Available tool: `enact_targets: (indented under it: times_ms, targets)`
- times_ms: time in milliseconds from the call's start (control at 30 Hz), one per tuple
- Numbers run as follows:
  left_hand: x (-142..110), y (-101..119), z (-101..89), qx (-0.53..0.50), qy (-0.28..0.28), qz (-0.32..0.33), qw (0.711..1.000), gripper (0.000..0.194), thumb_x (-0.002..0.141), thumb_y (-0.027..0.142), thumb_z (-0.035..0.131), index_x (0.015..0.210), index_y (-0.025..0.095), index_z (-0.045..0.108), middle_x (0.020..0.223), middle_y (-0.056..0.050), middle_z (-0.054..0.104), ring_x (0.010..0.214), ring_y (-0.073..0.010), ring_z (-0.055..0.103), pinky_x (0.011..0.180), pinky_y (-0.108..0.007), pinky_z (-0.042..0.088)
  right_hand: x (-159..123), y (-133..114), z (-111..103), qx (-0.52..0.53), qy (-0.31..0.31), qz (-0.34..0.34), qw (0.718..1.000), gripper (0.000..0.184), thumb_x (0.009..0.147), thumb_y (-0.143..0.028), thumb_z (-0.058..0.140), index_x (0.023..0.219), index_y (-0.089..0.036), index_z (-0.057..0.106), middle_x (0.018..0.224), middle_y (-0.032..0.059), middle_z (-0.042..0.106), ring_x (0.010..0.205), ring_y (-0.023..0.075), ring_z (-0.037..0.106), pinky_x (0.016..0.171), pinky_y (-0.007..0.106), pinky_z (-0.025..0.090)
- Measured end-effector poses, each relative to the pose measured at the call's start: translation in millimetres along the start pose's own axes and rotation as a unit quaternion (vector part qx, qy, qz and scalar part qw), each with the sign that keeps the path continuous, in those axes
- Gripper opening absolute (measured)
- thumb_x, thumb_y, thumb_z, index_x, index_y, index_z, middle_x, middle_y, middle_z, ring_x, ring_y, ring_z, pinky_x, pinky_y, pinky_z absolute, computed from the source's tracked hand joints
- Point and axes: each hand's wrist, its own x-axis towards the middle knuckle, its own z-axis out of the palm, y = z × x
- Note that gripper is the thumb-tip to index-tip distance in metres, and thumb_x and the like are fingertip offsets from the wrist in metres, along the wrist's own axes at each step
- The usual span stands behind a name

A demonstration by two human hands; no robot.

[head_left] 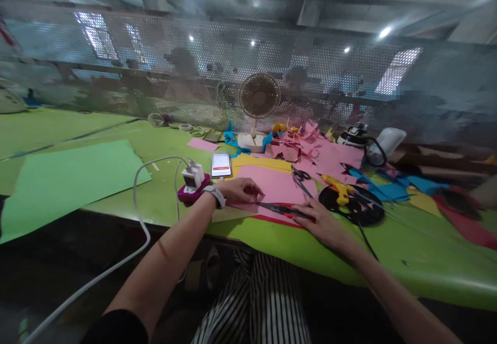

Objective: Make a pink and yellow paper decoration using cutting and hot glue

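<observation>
My left hand (241, 190), with a pale watch on the wrist, is bent over pink paper (276, 181) at the table's front. Its thumb and fingertips come together at the sheet, pinching it. My right hand (317, 221) is closed around the handles of black-and-red scissors (281, 209), whose dark tips point left toward my left fingers. Red paper (272, 220) shows beneath the scissors along the front. Yellow paper (264, 162) lies behind the pink sheet. Another pair of scissors (301, 176) with dark handles rests on the pink paper.
A phone (221, 165) and a purple power strip (193, 191) with white chargers are left of my hands. A yellow glue gun (340, 189) lies on a black reel (368, 208) at right. A fan (258, 98) stands behind, beside crumpled pink scraps (298, 141). Green paper (77, 178) spreads left.
</observation>
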Motion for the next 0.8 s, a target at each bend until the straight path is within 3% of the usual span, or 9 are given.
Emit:
enact_targets:
  times_ms: [167,267,333,400,500,633,800]
  targets:
    - [-0.8,6.0,6.1,0.013,0.043,-0.009,0.999,0.029,0.070,0.028,0.063,0.096,0.017,0.068,0.090,-0.005,0.066,0.081,-0.0187,0.060,0.071,-0.026,0.045,-3.4,10.8,-20.1,0.027,-0.035,-0.034,0.998,0.032,0.086,-0.042,0.053,0.112,-0.026,0.064,0.101,0.0056,0.060,0.097,0.0209,0.058,0.087,0.034,0.046]
    - [1.2,9.0,12.8,0.038,0.110,-0.018,0.993,0.035,0.074,0.044,0.061,0.095,0.015,0.065,0.088,-0.007,0.063,0.077,-0.0190,0.057,0.066,-0.028,0.043,6.0,27.8,-41.8,-0.022,0.036,-0.005,0.999,0.035,0.085,-0.043,0.053,0.112,-0.024,0.064,0.103,0.0066,0.063,0.097,0.0217,0.059,0.086,0.034,0.046]
    - [3.0,10.1,16.2,0.057,0.148,-0.019,0.987,0.043,0.069,0.049,0.065,0.095,0.016,0.064,0.093,-0.008,0.059,0.081,-0.0206,0.055,0.069,-0.030,0.042,18.9,42.5,-55.4,-0.092,0.095,0.034,0.991,0.035,0.085,-0.042,0.053,0.110,-0.023,0.066,0.104,0.0072,0.066,0.097,0.0232,0.060,0.084,0.035,0.046]
    - [4.6,10.1,18.3,0.070,0.167,-0.016,0.983,0.046,0.060,0.050,0.072,0.090,0.016,0.065,0.094,-0.008,0.058,0.083,-0.0223,0.054,0.072,-0.031,0.041,35.8,57.7,-65.0,-0.121,0.117,0.057,0.984,0.033,0.084,-0.038,0.052,0.105,-0.018,0.068,0.098,0.0099,0.068,0.091,0.0252,0.061,0.080,0.037,0.047]
    - [6.5,8.8,19.7,0.069,0.164,-0.006,0.984,0.040,0.057,0.046,0.076,0.081,0.015,0.066,0.089,-0.007,0.058,0.083,-0.0224,0.053,0.074,-0.031,0.041,65.2,77.6,-70.5,-0.146,0.116,0.061,0.981,0.025,0.082,-0.032,0.055,0.094,-0.019,0.071,0.089,0.0087,0.070,0.085,0.0247,0.061,0.074,0.034,0.046]
    - [6.9,6.2,22.2,0.035,0.138,0.004,0.990,0.023,0.064,0.035,0.073,0.075,0.016,0.068,0.084,-0.006,0.061,0.075,-0.0184,0.056,0.067,-0.027,0.042,103.5,94.4,-71.5,-0.163,0.119,0.055,0.978,0.024,0.079,-0.033,0.060,0.095,-0.019,0.071,0.090,0.0084,0.070,0.086,0.0238,0.060,0.074,0.031,0.044]
    - [6.1,6.6,20.1,-0.025,0.136,0.011,0.990,0.016,0.073,0.025,0.063,0.084,0.016,0.070,0.076,-0.005,0.066,0.066,-0.0153,0.057,0.059,-0.025,0.043,127.7,82.3,-65.6,-0.147,0.169,0.062,0.973,0.037,0.080,-0.034,0.059,0.110,-0.013,0.065,0.110,0.0182,0.062,0.107,0.0327,0.052,0.090,0.045,0.038]
